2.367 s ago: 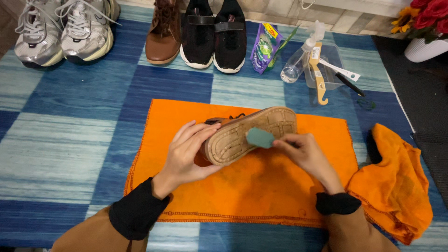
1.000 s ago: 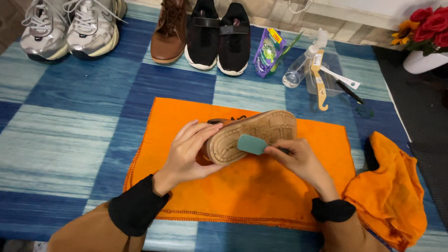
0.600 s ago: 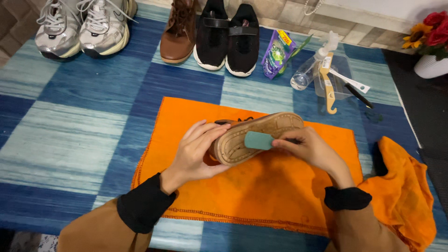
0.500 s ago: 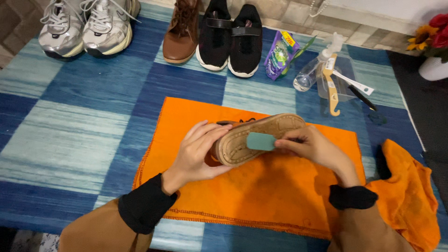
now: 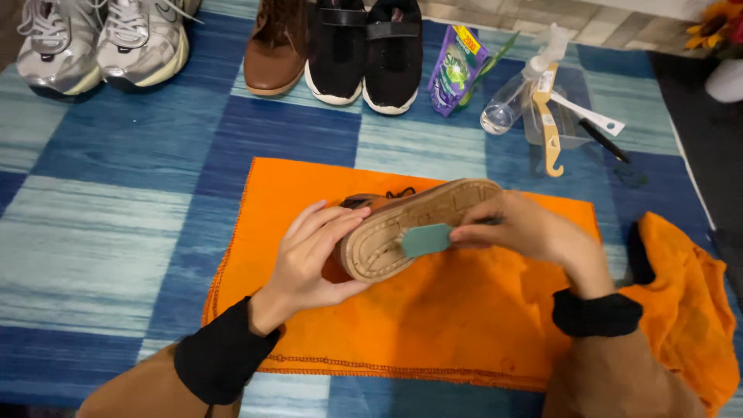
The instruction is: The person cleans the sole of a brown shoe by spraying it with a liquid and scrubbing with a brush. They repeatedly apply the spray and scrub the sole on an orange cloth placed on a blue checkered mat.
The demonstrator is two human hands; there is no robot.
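Observation:
A brown shoe (image 5: 402, 224) lies on its side over an orange cloth (image 5: 402, 325), its tan ridged sole turned up toward me. My left hand (image 5: 313, 255) grips the heel end of the shoe. My right hand (image 5: 526, 232) holds a small teal sponge-like block (image 5: 426, 240) flat against the middle of the sole, fingers pinched on it. Both sleeves are brown with black cuffs.
At the top stand grey sneakers (image 5: 108, 42), one brown shoe (image 5: 275, 46) and black shoes (image 5: 368, 50). A purple pouch (image 5: 457, 66), clear spray bottle (image 5: 518, 93), yellow-handled brush (image 5: 546, 116) and black-tipped tool (image 5: 600, 131) lie beyond. A crumpled orange rag (image 5: 681, 302) sits right on the blue checked mat (image 5: 116, 209).
The teal block has slid along the sole from nearer the toe toward the middle and heel. The left hand keeps its hold on the shoe; the view shifted slightly.

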